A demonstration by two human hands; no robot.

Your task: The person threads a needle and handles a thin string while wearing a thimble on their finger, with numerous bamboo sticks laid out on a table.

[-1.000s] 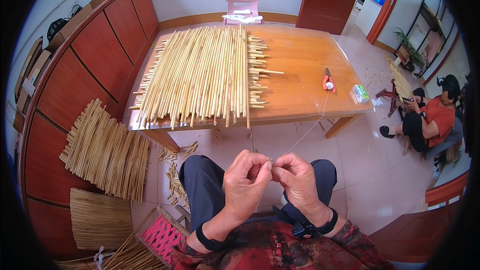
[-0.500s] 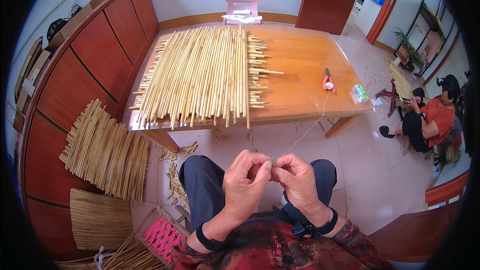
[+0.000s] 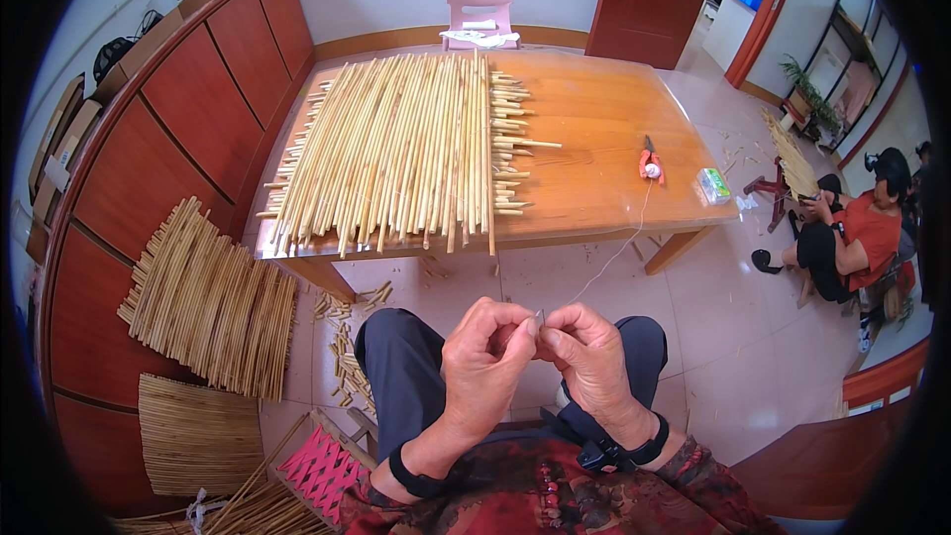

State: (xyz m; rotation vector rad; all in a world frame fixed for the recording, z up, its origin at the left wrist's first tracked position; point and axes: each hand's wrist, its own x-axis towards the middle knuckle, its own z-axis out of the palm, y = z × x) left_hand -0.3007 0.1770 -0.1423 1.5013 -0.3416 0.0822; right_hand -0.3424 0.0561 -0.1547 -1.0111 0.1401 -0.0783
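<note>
My left hand point(image 3: 487, 342) is closed in a pinch, its fingertips on a thin, dark, needle-like piece point(image 3: 541, 318). Against it, almost touching, my right hand point(image 3: 584, 347) pinches a fine white thread point(image 3: 606, 266). That thread rises from the fingers to a small white spool point(image 3: 652, 170) on the table. The spool lies against red-handled pliers point(image 3: 649, 151). Whether the thread passes through the needle is too small to see. Both hands are held above my lap, in front of the table.
The wooden table point(image 3: 604, 99) bears layers of crossed reed stalks point(image 3: 396, 149) and a small green-white box point(image 3: 713, 185). Reed bundles point(image 3: 213, 297) lean on red cabinets at left; cut pieces point(image 3: 349, 362) litter the floor. A pink chair point(image 3: 479, 0) stands behind. At right sits another person point(image 3: 872, 218).
My fingertips have shifted slightly, and more of the needle-like piece shows between them. The thread still runs to the spool; the table's things have not moved.
</note>
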